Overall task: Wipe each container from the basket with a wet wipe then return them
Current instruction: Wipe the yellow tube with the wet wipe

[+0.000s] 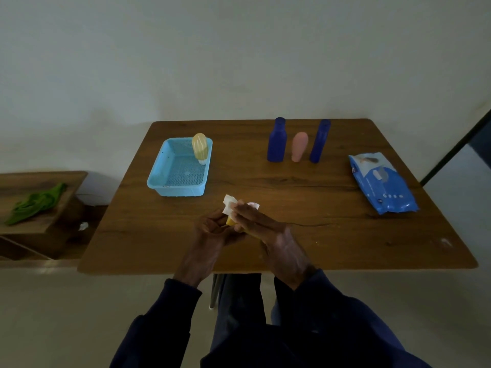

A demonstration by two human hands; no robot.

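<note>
Over the table's near middle, my left hand (210, 229) grips a small yellow container (230, 222), mostly hidden by my fingers. My right hand (268, 229) presses a white wet wipe (230, 203) against it. A light blue basket (162, 179) stands at the left back, with a pale yellow tube (199, 147) upright in its far right corner. Two dark blue bottles (276, 140) (319, 141) and a pink tube (299, 146) between them stand at the back right.
A blue wet-wipe pack (382, 181) lies near the right edge of the wooden table (318, 235). A low wooden shelf (39, 181) with a green cloth (34, 203) stands to the left. A wall runs behind the table.
</note>
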